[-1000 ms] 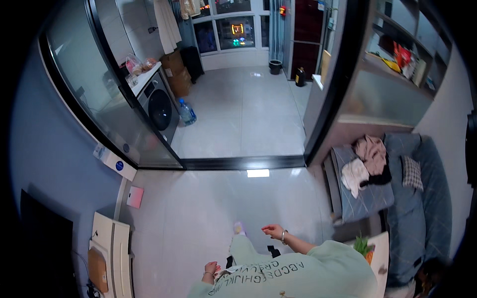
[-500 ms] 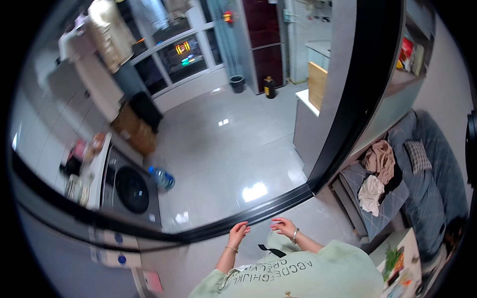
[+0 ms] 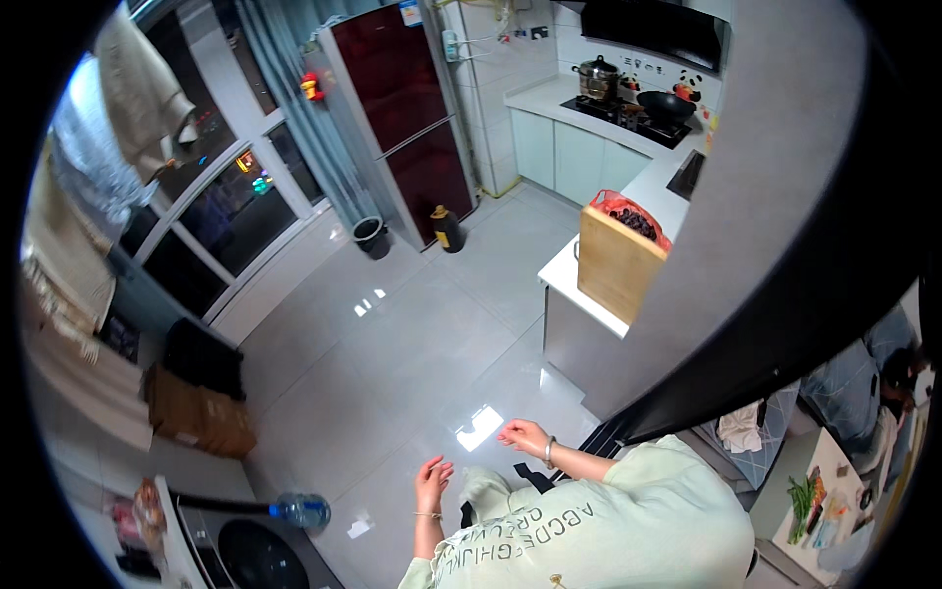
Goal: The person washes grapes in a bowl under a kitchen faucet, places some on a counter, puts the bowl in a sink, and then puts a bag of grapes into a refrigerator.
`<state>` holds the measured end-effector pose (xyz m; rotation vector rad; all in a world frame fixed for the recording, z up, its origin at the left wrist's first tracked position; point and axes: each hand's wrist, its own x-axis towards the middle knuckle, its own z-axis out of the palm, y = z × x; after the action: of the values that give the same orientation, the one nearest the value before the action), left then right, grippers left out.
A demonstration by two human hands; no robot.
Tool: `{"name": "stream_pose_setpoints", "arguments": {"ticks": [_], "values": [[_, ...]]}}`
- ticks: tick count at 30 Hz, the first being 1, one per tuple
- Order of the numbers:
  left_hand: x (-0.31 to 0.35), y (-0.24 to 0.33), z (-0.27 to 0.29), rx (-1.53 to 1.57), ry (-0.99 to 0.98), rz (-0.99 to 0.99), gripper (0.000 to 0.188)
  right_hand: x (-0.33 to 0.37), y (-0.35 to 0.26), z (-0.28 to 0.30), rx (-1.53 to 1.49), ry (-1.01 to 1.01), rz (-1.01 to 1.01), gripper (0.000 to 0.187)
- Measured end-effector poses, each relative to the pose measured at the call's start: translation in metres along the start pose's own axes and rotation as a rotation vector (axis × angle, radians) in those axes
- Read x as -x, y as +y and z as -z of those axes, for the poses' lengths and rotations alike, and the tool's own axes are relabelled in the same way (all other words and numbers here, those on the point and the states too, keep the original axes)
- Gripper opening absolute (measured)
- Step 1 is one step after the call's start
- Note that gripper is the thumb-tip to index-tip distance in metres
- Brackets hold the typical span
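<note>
Both hands hang in front of my pale green shirt (image 3: 608,520), over the grey tiled floor. My left hand (image 3: 432,483) is open, its fingers loosely bent and parted, with nothing in it. My right hand (image 3: 527,439) is open too, the fingers a little curled and holding nothing; a bracelet circles that wrist. Neither hand touches anything. Ahead and to the right, a wooden cutting board (image 3: 618,260) stands upright on the white counter end, the nearest piece of furniture to my right hand. Behind it sits a red bag (image 3: 640,211) of dark round items.
A dark door frame (image 3: 721,393) and grey wall edge rise at my right. A water bottle (image 3: 301,510) lies near the washing machine (image 3: 260,560) at left. Ahead are a dark red refrigerator (image 3: 397,79), a dark bottle (image 3: 446,231), a bin (image 3: 371,239) and a stove (image 3: 633,120).
I have moved forward through the doorway, and the view has turned right. The stove, pot and counter have come into sight. Both hands stay open and empty.
</note>
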<state>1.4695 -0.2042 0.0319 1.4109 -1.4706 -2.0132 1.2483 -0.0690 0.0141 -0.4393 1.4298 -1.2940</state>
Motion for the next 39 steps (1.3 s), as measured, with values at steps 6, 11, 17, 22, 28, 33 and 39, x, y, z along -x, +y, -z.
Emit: {"name": "stream_pose_setpoints", "arguments": {"ticks": [6,11,17,22,28,33,39], "values": [[-0.182,0.104,-0.002,-0.01,0.024,0.092,0.025,-0.175,-0.074,0.033,-0.08,0.093,0.246,0.026],[-0.366,0.225,-0.055,-0.227,-0.234,0.025,0.025,-0.306,-0.115,0.096,-0.121,0.423,0.335,0.033],[-0.511,0.343,-0.221,-0.458,-0.755,-0.275,0.023,-0.336,-0.182,0.159,-0.271,1.015,0.402,0.035],[-0.573,0.37,-0.387,-0.511,-1.198,-0.35,0.028,-0.379,-0.198,0.234,-0.333,1.357,0.546,0.035],[-0.576,0.371,-0.553,-0.772,-1.498,-0.411,0.04,-0.375,-0.265,0.33,-0.323,1.979,0.501,0.039],[-0.578,0.319,-0.651,-0.69,-1.765,-0.385,0.046,-0.312,-0.259,0.416,-0.108,2.6,0.426,0.051],[-0.558,0.318,-0.724,-0.871,-2.217,0.088,0.02,-0.255,-0.22,0.478,-0.419,2.839,-0.287,0.072]]}}
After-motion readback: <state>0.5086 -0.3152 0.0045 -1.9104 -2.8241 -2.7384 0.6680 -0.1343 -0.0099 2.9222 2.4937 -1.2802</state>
